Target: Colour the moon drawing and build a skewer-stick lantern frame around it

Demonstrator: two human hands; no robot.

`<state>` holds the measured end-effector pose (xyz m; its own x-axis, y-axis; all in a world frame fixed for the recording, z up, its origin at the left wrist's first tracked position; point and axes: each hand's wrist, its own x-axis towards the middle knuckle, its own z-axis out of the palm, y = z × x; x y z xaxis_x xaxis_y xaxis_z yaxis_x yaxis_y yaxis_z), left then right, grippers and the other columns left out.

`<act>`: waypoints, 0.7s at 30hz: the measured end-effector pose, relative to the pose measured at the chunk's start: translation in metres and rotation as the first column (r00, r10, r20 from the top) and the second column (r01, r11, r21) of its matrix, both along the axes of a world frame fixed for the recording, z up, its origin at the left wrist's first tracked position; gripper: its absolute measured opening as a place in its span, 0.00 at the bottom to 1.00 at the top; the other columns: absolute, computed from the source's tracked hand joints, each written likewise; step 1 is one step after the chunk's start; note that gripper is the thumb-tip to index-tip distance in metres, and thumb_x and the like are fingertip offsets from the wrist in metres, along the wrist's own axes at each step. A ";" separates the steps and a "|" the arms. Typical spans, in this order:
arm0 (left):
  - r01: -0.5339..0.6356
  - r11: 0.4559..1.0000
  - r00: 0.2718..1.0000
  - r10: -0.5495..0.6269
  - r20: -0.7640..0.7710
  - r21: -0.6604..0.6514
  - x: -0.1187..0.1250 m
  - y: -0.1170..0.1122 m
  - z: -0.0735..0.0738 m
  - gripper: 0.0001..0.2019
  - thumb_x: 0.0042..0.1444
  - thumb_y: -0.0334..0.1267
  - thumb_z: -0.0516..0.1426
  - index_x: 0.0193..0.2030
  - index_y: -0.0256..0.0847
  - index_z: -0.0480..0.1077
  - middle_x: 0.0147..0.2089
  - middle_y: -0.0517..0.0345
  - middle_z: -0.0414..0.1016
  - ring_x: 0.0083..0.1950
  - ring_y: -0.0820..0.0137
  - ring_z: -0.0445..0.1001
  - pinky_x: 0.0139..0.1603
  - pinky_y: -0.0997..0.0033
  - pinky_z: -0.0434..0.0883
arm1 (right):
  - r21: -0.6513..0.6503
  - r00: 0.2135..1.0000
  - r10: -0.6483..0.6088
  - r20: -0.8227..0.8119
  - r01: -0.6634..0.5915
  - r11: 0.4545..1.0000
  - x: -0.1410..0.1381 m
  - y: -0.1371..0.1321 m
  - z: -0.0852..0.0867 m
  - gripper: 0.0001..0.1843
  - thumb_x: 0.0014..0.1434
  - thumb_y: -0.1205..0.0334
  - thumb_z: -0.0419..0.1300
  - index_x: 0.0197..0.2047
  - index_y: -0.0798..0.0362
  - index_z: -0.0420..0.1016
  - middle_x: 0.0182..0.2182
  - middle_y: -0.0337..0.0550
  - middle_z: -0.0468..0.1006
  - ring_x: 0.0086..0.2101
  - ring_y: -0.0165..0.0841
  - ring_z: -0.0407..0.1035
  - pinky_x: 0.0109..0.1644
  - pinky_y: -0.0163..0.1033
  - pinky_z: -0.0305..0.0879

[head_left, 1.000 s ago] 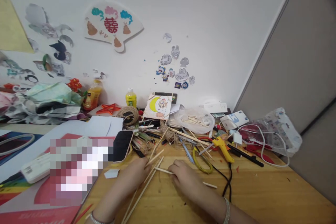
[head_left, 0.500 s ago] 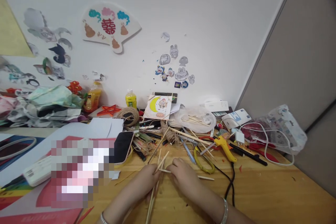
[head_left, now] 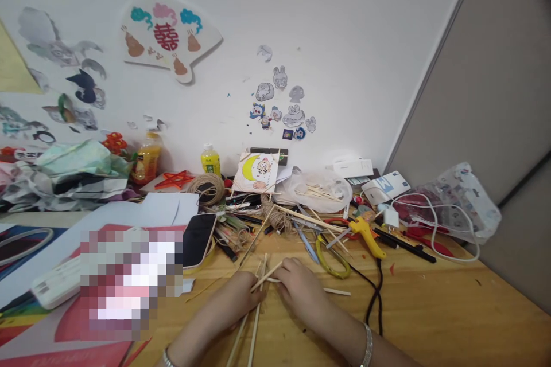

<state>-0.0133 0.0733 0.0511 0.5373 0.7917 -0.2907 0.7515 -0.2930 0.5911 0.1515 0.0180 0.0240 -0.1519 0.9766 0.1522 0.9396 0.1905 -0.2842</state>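
Observation:
At the front middle of the table, my left hand [head_left: 241, 299] is closed around thin wooden sticks [head_left: 253, 332]. Two of them run down toward me, their lower ends apart. A short slanted piece of stick [head_left: 267, 276] reaches from the left fingers up to my right fingertips. My right hand [head_left: 300, 291] is closed, its bent fingers at that stick's upper end. Another stick [head_left: 337, 291] passes beneath the right hand and comes out on its right side. The fingers partly hide where the sticks cross.
Right of my hands lie a yellow hot glue gun [head_left: 365, 236] with a black cord and yellow-handled scissors [head_left: 333, 261]. A phone [head_left: 198, 241] and a white power strip [head_left: 64, 275] are at left. Twine [head_left: 209, 188], bottles [head_left: 210, 159] and a moon picture [head_left: 257, 172] line the back.
The stick at my left fingers has tipped flatter, its upper end now at my right fingertips. The lower sticks have spread apart. The view has shifted slightly.

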 end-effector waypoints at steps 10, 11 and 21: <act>-0.008 1.000 1.000 0.008 -0.006 0.022 -0.007 0.004 0.008 0.09 0.52 0.42 0.50 0.26 0.41 0.63 0.24 0.61 0.65 0.25 0.68 0.65 0.22 0.73 0.55 | 0.104 0.997 0.044 0.066 -0.050 0.993 0.011 0.005 -0.005 0.11 0.62 0.69 0.55 0.40 0.49 0.78 0.36 0.43 0.76 0.39 0.36 0.68 0.38 0.36 0.61; -0.019 0.999 1.000 0.020 -0.011 0.045 -0.008 0.007 0.009 0.09 0.52 0.41 0.49 0.26 0.42 0.63 0.25 0.60 0.67 0.26 0.68 0.67 0.23 0.73 0.56 | 0.110 0.996 0.045 0.076 -0.053 0.992 0.010 0.006 -0.006 0.10 0.62 0.69 0.55 0.39 0.50 0.78 0.35 0.43 0.76 0.39 0.36 0.68 0.37 0.36 0.60; 0.002 0.998 0.999 0.001 -0.051 0.064 -0.009 0.012 0.000 0.09 0.50 0.41 0.50 0.26 0.40 0.66 0.26 0.59 0.71 0.28 0.66 0.69 0.25 0.72 0.56 | 0.151 0.990 0.056 0.132 -0.075 0.986 0.008 0.006 -0.007 0.08 0.63 0.67 0.56 0.39 0.49 0.78 0.34 0.42 0.76 0.37 0.34 0.67 0.35 0.35 0.58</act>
